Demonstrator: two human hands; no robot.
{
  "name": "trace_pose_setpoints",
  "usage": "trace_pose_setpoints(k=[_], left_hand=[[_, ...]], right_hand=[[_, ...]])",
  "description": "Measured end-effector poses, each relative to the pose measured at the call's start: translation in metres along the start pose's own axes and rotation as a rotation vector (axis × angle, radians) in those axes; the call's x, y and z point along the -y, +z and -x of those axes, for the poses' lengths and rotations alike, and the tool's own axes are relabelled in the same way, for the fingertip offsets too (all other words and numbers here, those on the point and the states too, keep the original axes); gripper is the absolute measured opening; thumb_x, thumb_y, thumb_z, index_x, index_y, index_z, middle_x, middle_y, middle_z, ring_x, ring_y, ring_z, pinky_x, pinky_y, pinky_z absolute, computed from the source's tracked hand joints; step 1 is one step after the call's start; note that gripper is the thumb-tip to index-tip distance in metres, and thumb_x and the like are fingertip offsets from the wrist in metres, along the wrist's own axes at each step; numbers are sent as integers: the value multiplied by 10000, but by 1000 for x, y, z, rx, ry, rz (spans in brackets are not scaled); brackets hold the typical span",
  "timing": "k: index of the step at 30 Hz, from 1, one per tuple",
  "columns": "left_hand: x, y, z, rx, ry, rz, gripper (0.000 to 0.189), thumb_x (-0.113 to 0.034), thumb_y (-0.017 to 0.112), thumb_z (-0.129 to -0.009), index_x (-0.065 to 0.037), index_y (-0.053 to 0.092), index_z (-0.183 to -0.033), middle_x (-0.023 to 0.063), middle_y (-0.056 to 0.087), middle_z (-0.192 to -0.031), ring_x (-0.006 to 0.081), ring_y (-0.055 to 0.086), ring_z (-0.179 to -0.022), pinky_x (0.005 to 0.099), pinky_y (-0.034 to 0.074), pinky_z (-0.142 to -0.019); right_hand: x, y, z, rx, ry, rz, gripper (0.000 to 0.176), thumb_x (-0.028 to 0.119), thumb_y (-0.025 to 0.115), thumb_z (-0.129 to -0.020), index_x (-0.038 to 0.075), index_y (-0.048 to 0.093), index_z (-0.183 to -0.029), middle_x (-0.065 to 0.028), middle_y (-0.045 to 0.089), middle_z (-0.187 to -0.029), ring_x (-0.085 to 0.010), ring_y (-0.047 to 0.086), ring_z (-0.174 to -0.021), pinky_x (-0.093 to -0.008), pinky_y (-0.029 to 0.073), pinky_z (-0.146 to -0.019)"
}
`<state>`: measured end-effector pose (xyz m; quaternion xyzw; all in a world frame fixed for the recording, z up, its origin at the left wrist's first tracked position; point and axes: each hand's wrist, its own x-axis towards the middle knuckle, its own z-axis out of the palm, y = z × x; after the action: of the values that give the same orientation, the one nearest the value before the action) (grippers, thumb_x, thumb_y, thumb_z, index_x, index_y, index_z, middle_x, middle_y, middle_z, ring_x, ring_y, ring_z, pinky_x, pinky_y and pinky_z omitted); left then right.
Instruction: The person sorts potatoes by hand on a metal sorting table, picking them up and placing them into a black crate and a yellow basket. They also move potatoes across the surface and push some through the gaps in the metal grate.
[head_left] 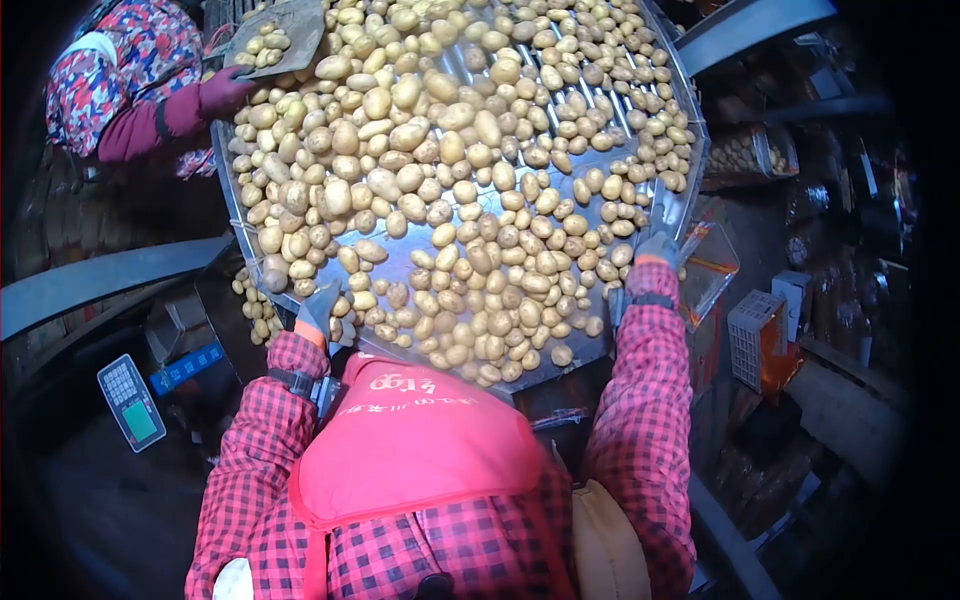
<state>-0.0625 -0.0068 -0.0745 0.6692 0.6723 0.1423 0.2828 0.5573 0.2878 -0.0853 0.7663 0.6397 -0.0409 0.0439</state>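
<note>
Many pale yellow potatoes (pixel 480 255) cover a metal sorting table (pixel 590 160) in front of me. My left hand (pixel 320 305), in a grey glove, is at the table's near left edge beside several potatoes. Its fingers look extended and grip nothing that I can see. On the right side, my right hand (pixel 657 246), also gloved in grey, reaches along the table's raised edge next to potatoes. Its fingers appear stretched forward, with nothing visible in them. Both my forearms wear pink checked sleeves.
At the far left, another person's gloved hand (pixel 228 90) holds a scoop (pixel 290 38) with potatoes in it. A digital scale display (pixel 131 402) is at lower left. On the right are a white plastic crate (pixel 757 325) and a bin of potatoes (pixel 750 153).
</note>
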Motion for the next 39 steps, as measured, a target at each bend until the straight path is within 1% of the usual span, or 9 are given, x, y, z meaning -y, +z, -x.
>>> trace_pose_setpoints(k=[7, 16, 21, 25, 29, 31, 33, 36, 39], left_hand=[[-7, -3, -1, 7, 19, 18, 457, -45, 468, -986, -62, 534, -1438, 202, 669, -1219, 332, 666, -1092, 375, 530, -908], [-88, -48, -25, 129, -398, 414, 411, -39, 551, -935, -29, 592, -1344, 194, 679, -1183, 351, 672, -1085, 392, 531, -932], [-25, -23, 4, -20, 76, 276, 521, 21, 574, -918, -12, 525, -1436, 156, 675, -1263, 285, 674, -1099, 356, 538, -963], [-43, -27, 4, 102, -593, 1621, 512, -384, 436, -1092, 12, 511, -1407, 202, 662, -1228, 307, 708, -898, 450, 617, -748], [-65, -11, 19, 361, -495, 1889, 564, -435, 425, -1080, -12, 457, -1452, 191, 635, -1286, 311, 697, -918, 419, 612, -745], [-86, -9, 39, 152, 58, 1098, 583, -485, 391, -1078, -27, 467, -1430, 174, 643, -1258, 298, 678, -944, 392, 604, -719], [-105, -17, 52, 206, -509, 1781, 478, -383, 408, -1078, -55, 454, -1422, 157, 645, -1233, 280, 675, -924, 378, 595, -687], [-104, -33, 75, 153, -182, 1715, 488, -292, 491, -997, -38, 465, -1413, 200, 620, -1202, 358, 678, -967, 476, 603, -606], [-48, -36, 108, 340, -590, 2228, 646, -559, 318, -1062, -12, 614, -1235, 282, 567, -1356, 481, 674, -1005, 514, 619, -592]], right_hand=[[31, -43, 3, -403, -509, -232, 367, 272, 642, -946, 79, 688, -1255, -204, 708, -1160, -400, 655, -1103, -471, 506, -982], [72, 11, 214, 118, -282, -185, 332, 240, 628, -889, 111, 708, -1185, -164, 718, -997, -357, 648, -1019, -495, 500, -919], [54, 36, 215, 67, -201, -301, 297, 217, 668, -821, 72, 751, -1066, -197, 706, -1090, -388, 636, -1070, -457, 498, -965], [66, 10, 181, -142, -94, -687, 325, 142, 629, -816, 15, 726, -1099, -199, 707, -1143, -347, 652, -1104, -425, 490, -1028], [197, -90, 228, -15, -545, -843, 335, 84, 575, -894, 25, 681, -1206, -167, 706, -1170, -299, 665, -1124, -395, 515, -1003], [253, -107, 270, 223, -746, -986, 310, 77, 645, -914, 39, 676, -1220, -144, 701, -1190, -288, 672, -1113, -378, 524, -988], [294, -129, 308, 502, -940, -988, 425, 124, 703, -887, 41, 642, -1300, -175, 662, -1295, -310, 605, -1261, -396, 469, -1073], [317, -132, 307, 330, -1007, -924, 521, 206, 792, -836, 30, 629, -1298, -214, 629, -1324, -376, 564, -1293, -451, 428, -1102], [275, -53, 231, -47, -713, -650, 693, 357, 825, -811, 36, 588, -1378, -220, 570, -1415, -395, 512, -1346, -474, 399, -1134]])
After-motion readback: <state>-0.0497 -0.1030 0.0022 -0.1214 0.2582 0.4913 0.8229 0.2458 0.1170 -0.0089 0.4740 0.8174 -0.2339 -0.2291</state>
